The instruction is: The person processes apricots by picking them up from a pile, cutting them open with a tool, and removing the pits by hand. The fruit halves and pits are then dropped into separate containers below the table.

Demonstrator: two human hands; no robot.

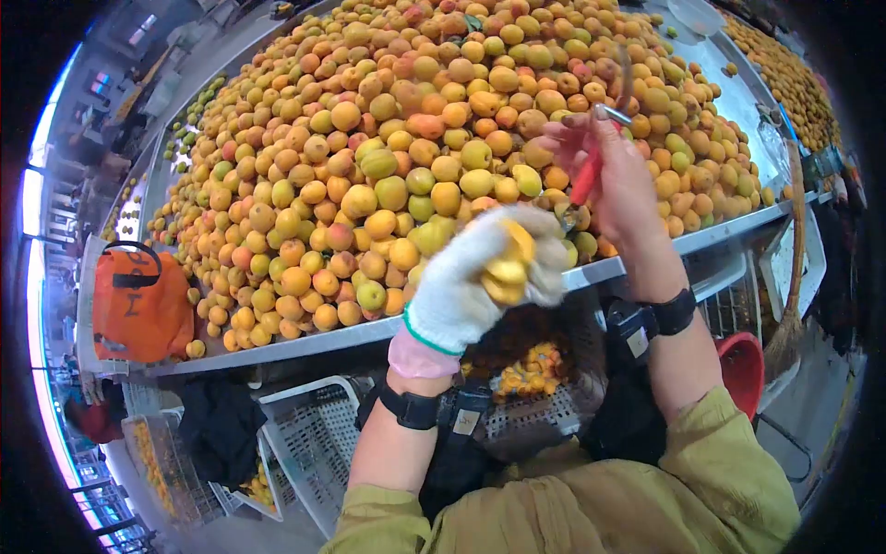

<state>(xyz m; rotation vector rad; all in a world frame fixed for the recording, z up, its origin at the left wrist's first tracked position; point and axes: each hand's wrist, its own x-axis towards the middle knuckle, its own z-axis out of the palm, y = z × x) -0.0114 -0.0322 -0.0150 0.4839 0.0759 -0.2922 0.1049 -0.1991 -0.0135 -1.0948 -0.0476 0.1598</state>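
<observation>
My left hand [484, 272], in a white knitted glove over a pink one, is closed around a yellow apricot [506, 277]. The fruit looks split, with its pieces pressed together against the palm. My bare right hand [614, 175] grips a red-handled curved knife [585, 177] just above the table's front edge. Its metal collar shows by my thumb, and the thin blade above is blurred against the fruit. In front of both hands spreads a large heap of apricots [378, 166], orange, yellow and some greenish.
The metal table [277, 349] has a raised front rim. Beneath my hands, a crate [517, 420] contains apricot pieces [535, 371]. An orange bag [140, 309] sits at the left corner. White crates [318, 434], a red basin [741, 369] and a broom [786, 342] stand around the table.
</observation>
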